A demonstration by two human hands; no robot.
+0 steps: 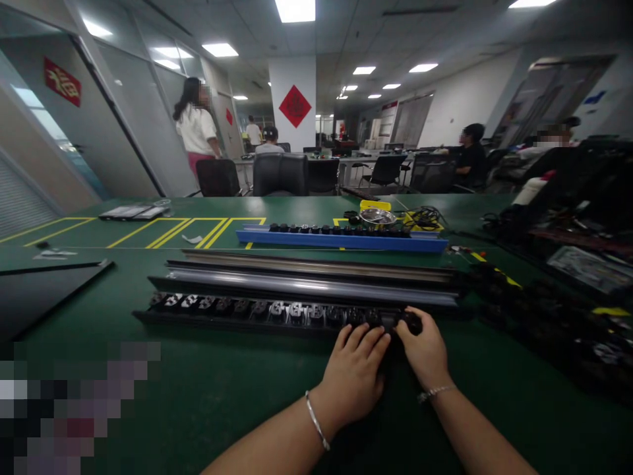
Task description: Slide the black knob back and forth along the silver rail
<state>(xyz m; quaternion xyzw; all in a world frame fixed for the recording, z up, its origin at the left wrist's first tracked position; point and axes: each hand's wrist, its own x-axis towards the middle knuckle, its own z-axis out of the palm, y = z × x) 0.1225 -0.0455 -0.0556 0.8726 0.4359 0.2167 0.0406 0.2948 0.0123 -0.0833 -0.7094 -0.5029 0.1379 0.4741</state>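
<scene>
A long black rail (198, 322) lies across the green table in front of me, with a row of black socket modules (260, 308) set along it; several show bright metallic faces. My left hand (353, 369) rests over the rail's near edge towards its right end, fingers spread and thumb mostly hidden. At that same end, my right hand (428, 349) pinches a dark rounded socket module (411, 323) between thumb and fingers. Whether this piece sits in the rail or just above it I cannot tell.
Behind lie a silvery rail (297, 280), a dark rail (316, 266) and a blue rail (341, 243) carrying more modules. A metal bowl (378, 216) and cables (422, 218) stand farther back. Dark parts (554, 323) clutter the right; a black panel (44, 297) lies left.
</scene>
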